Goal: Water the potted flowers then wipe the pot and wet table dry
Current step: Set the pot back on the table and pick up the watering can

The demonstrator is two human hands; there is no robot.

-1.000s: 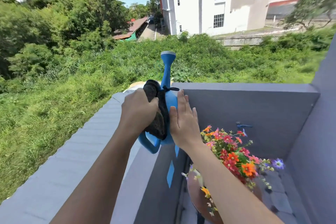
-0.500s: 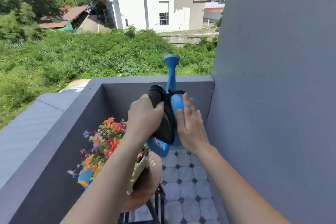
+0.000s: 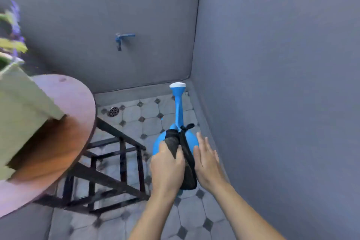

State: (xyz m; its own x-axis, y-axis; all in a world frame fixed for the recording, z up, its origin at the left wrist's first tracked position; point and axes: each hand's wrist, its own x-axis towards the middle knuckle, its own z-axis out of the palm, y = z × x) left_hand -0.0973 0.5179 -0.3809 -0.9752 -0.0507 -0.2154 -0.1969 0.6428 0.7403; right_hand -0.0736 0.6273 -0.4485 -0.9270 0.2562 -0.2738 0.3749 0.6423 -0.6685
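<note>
A blue watering can (image 3: 178, 112) with a white rose hangs low over the tiled floor, spout pointing away from me. A black cloth (image 3: 187, 163) is draped over its top. My left hand (image 3: 167, 169) is closed around the cloth and the can's handle beneath it. My right hand (image 3: 206, 161) is flat with fingers apart, against the can's right side. At the left edge a pale green square pot (image 3: 23, 103) with blurred flowers (image 3: 11, 31) stands on a round wooden table (image 3: 66, 138).
A blue tap (image 3: 121, 39) sticks out of the grey wall ahead. A floor drain (image 3: 113, 111) lies below it. The table's black metal frame (image 3: 120, 161) is left of the can. A grey wall (image 3: 282, 103) stands close on the right.
My view has swung from the outdoor greenery down to the balcony floor corner. The can has come down near the tiles with both hands in the same grip.
</note>
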